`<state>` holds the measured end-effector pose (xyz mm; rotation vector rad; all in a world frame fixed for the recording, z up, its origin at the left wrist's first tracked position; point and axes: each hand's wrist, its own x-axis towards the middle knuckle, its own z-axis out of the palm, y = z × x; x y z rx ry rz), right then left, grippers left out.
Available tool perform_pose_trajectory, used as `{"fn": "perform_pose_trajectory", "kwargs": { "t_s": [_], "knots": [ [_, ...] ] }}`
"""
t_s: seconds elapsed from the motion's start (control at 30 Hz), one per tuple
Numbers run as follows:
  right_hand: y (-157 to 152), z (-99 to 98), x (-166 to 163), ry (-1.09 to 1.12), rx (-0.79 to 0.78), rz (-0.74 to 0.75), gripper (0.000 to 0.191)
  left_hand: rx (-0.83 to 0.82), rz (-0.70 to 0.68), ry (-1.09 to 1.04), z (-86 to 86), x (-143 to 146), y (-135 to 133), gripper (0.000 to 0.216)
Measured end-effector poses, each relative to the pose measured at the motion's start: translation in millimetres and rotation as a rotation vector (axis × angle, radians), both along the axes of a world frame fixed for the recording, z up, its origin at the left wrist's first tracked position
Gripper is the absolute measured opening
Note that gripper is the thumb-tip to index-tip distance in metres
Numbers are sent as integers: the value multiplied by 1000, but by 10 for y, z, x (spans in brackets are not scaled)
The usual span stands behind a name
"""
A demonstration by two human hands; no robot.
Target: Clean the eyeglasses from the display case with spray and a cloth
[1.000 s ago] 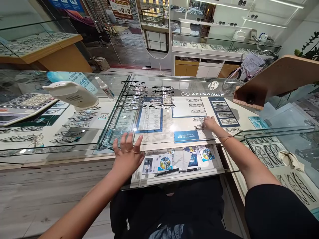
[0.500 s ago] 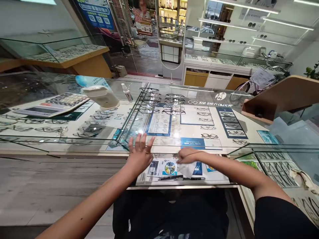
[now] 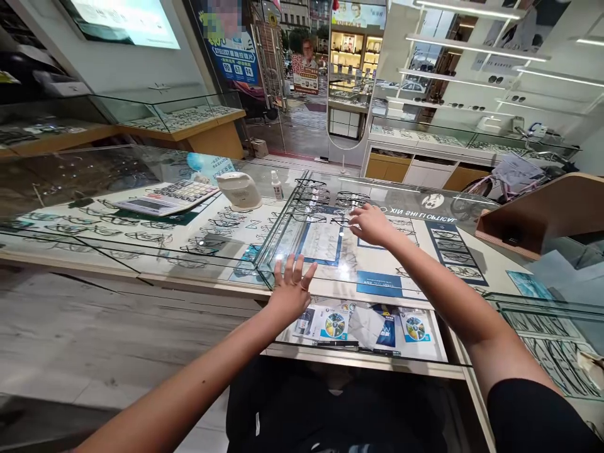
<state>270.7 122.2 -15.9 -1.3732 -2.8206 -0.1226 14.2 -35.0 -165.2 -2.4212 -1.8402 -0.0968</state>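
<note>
My left hand [image 3: 291,288] rests on the front edge of the glass counter [image 3: 236,267], fingers spread and nothing held. Over the countertop, my right hand [image 3: 372,225] reaches forward with its fingers apart, close to the nearest glasses of the right-hand row of eyeglasses [image 3: 353,200]. Whether its fingertips touch a frame I cannot make out. Another row of eyeglasses [image 3: 311,200] stands just left of it. Below my hands, an open drawer [image 3: 438,346] holds printed cards [image 3: 334,324], a crumpled white sheet [image 3: 367,328] and pens [image 3: 336,344].
Left on the counter are a calculator [image 3: 167,196], a white device [image 3: 239,190] and a small spray bottle [image 3: 276,185]. A wooden panel [image 3: 538,211] juts in at the right, above another glass case [image 3: 542,308]. Display cases and a doorway lie beyond.
My right hand has left the drawer and moved up and forward to the eyeglasses on the counter. My left hand stays on the glass edge. The view has tilted up and shifted left.
</note>
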Motion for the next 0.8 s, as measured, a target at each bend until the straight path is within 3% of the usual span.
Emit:
{"fn": "perform_pose_trajectory", "kwargs": {
  "t_s": [0.23,0.47,0.6,0.7,0.8],
  "knots": [
    [84,-234,-127,-129,14,-69,45,-49,4,-1,62,32,-24,93],
    [-91,-127,-130,-109,21,-87,44,-30,-19,16,69,29,-40,93],
    [-651,168,46,92,-120,108,44,-15,-30,5,65,24,-48,94],
    [-1244,441,241,211,-429,305,48,-27,-24,-5,94,40,-54,93],
    [-1727,550,407,162,-682,298,49,-41,-22,-17,130,60,-52,92]
  ]
}}
